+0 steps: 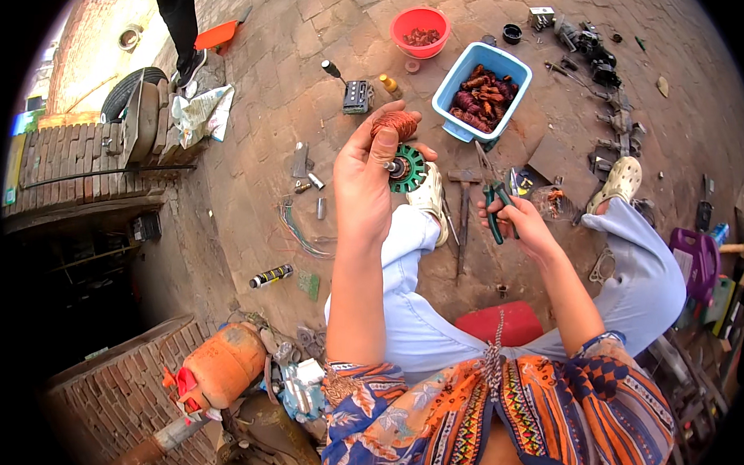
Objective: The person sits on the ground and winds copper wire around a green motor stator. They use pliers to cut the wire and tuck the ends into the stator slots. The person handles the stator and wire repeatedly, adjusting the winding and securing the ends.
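My left hand (368, 168) is closed round a motor rotor, raised in front of me. Reddish copper wire coils (395, 124) bulge from it at the fingers, beside a green slotted core (408, 170) with a metal shaft near my thumb. Lower and to the right, my right hand (526, 227) grips a pair of long-nosed pliers (494, 202) by their dark green and black handles. The jaws point away from me, apart from the rotor. A hammer (464, 204) lies on the ground between my hands. Beyond stands a blue basin (449, 78) with copper windings inside.
A red bowl (399, 30) with copper scraps stands behind the basin. Dark metal parts (595, 56) spread along the far right. At left lie loose wires (294, 230) and a spray can (270, 276). An orange gas cylinder (224, 363) is at lower left. Another person's leg (179, 21) shows far left.
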The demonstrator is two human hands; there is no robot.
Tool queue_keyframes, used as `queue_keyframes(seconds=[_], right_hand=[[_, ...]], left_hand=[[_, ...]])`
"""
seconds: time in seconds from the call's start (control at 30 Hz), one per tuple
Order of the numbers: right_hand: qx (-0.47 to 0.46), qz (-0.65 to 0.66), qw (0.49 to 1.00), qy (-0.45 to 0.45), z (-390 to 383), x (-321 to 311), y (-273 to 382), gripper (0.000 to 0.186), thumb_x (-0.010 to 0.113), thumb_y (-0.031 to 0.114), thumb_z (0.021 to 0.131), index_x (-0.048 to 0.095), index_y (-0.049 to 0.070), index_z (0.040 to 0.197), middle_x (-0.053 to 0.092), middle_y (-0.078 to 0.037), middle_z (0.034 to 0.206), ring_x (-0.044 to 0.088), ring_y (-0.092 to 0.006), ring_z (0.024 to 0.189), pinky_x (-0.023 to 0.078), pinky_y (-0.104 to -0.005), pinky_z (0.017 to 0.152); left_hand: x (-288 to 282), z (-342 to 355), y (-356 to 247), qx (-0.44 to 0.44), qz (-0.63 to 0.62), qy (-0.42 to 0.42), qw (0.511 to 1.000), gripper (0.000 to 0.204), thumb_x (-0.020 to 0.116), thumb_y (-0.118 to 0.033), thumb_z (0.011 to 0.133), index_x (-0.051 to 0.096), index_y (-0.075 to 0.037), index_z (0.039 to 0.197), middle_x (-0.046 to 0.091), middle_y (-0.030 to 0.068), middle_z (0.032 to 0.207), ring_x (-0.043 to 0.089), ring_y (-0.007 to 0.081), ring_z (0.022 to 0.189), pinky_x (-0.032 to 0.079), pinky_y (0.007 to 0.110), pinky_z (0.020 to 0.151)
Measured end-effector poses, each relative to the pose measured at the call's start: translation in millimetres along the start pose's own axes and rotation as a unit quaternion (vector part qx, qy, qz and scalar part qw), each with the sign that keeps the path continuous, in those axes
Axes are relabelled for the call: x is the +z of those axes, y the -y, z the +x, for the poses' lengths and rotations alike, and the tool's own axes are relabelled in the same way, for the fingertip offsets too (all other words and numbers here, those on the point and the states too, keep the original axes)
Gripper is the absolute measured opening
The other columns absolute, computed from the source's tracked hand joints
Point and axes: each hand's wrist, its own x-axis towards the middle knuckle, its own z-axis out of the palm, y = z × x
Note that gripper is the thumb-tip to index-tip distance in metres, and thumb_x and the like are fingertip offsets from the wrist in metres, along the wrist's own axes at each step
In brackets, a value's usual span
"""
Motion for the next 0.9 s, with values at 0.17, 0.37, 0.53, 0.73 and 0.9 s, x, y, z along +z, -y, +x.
queue_keyframes(seconds=[0.17,0.37,0.53,0.73,0.9], right_hand=[[-0.042,0.034,0.978,0.203,-100.6,9.1,102.3,0.032,0.048,0.005,0.078,0.058,-0.008,0.105,0.054,-0.026,0.125,0.055,-0.0361,0.118,0.045,-0.0433,0.100],[0.032,0.056,0.940,0.336,-126.7,-7.3,137.8,0.038,0.050,0.006,0.077,0.058,-0.012,0.109,0.050,-0.030,0.130,0.050,-0.0405,0.122,0.043,-0.0484,0.102],[0.045,0.039,0.938,0.340,-128.4,-62.0,139.4,0.039,0.050,0.007,0.076,0.058,-0.012,0.109,0.052,-0.029,0.127,0.053,-0.0396,0.120,0.044,-0.0471,0.101],[0.069,0.044,0.933,0.349,-122.4,-112.1,129.5,0.041,0.049,0.007,0.074,0.058,-0.014,0.107,0.055,-0.029,0.123,0.059,-0.0375,0.110,0.045,-0.0454,0.099],[0.078,0.088,0.924,0.365,-126.7,-119.6,124.5,0.040,0.050,0.007,0.074,0.058,-0.014,0.106,0.055,-0.030,0.123,0.059,-0.0383,0.110,0.045,-0.0464,0.099]], left_hand=[[33.5,-9.3,-24.0,0.063,-0.025,0.040,0.997,0.057,0.060,-0.042,0.090,0.053,0.005,0.122,0.063,0.0164,0.111,0.066,0.0217,0.078,0.055,0.030,0.065],[52.0,-1.1,-8.1,0.048,-0.053,0.111,0.991,0.052,0.063,-0.031,0.090,0.050,0.004,0.127,0.061,0.0172,0.112,0.065,0.0248,0.079,0.055,0.034,0.070],[89.9,8.1,28.7,0.032,-0.032,0.137,0.990,0.056,0.064,-0.031,0.089,0.048,0.006,0.128,0.059,0.0192,0.115,0.065,0.0260,0.081,0.054,0.035,0.073],[119.4,14.6,82.3,0.000,-0.020,0.203,0.979,0.063,0.067,-0.032,0.087,0.045,0.009,0.129,0.057,0.0213,0.118,0.065,0.0275,0.083,0.054,0.036,0.075],[133.2,15.9,86.2,0.004,-0.011,0.252,0.968,0.068,0.070,-0.035,0.084,0.046,0.011,0.128,0.058,0.0226,0.117,0.065,0.0273,0.081,0.054,0.036,0.072]])
